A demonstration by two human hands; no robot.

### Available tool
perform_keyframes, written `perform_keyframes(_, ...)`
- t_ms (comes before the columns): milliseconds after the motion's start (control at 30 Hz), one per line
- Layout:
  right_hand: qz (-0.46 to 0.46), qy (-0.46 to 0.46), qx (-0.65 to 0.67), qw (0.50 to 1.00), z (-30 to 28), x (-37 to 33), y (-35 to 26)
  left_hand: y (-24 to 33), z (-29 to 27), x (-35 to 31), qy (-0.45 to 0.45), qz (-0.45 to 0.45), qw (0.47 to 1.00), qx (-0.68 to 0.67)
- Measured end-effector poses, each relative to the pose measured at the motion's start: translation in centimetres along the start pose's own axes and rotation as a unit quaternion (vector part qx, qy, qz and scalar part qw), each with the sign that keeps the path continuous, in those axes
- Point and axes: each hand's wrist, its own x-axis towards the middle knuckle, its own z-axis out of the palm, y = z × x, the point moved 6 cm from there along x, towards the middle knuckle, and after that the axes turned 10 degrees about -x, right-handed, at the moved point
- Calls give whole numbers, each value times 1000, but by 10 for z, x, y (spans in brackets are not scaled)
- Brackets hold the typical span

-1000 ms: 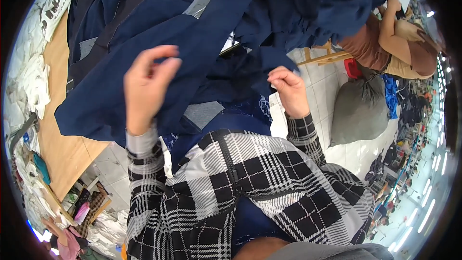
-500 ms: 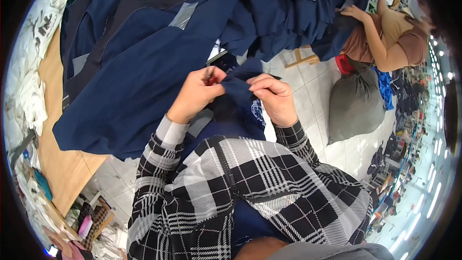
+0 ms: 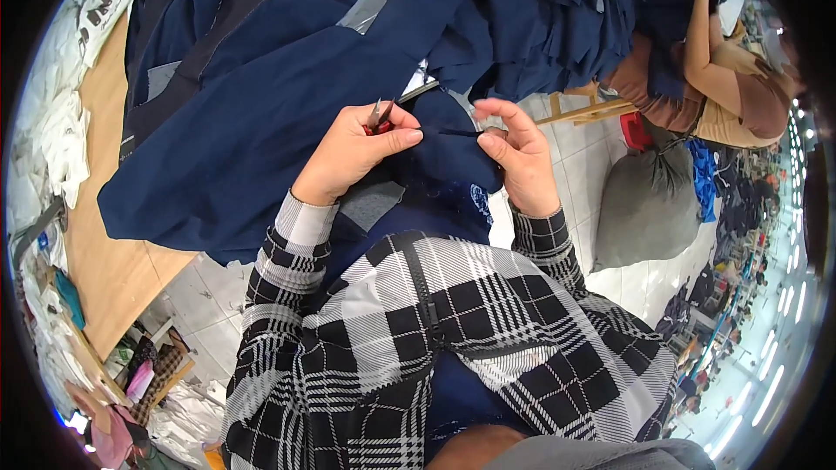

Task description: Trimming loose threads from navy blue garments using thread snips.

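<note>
My left hand [image 3: 347, 152] is closed around small red-handled thread snips [image 3: 381, 118], their pointed metal blades sticking up past the fingers. Its thumb and forefinger also pinch the end of a thin dark strip [image 3: 457, 132]. Opposite, my right hand [image 3: 525, 157] pinches the strip's other end between thumb and fingers, so it stretches level between both hands. Just below hangs navy fabric [image 3: 448, 161] with a pale printed emblem near my right wrist. Beside my left hand spreads a large navy cloth piece [image 3: 252, 148], with a grey patch [image 3: 373, 206] under the wrist.
Gathered navy pieces [image 3: 557, 17] lie heaped at the far side. A wooden tabletop [image 3: 113, 261] and white cloth bundles [image 3: 52, 139] are at left. To the right, a co-worker [image 3: 731, 96] handles dark cloth, near a stuffed grey sack [image 3: 649, 204] and wooden legs [image 3: 601, 110].
My hands have drawn slightly apart, and the bunched fabric between them now shows as a thin taut strip. The snips' blades show more clearly. The co-worker's arm has risen.
</note>
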Motion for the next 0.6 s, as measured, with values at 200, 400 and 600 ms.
perform_keyframes(200,6,-91,-110,990,21,14,-20,7,-3,-1,-4,42,999,-8)
perform_keyframes(400,54,-91,-108,989,17,23,-13,12,-1,-4,3,23,999,-45)
perform_keyframes(600,12,-68,-123,990,14,30,-26,6,-1,-2,14,24,999,-33)
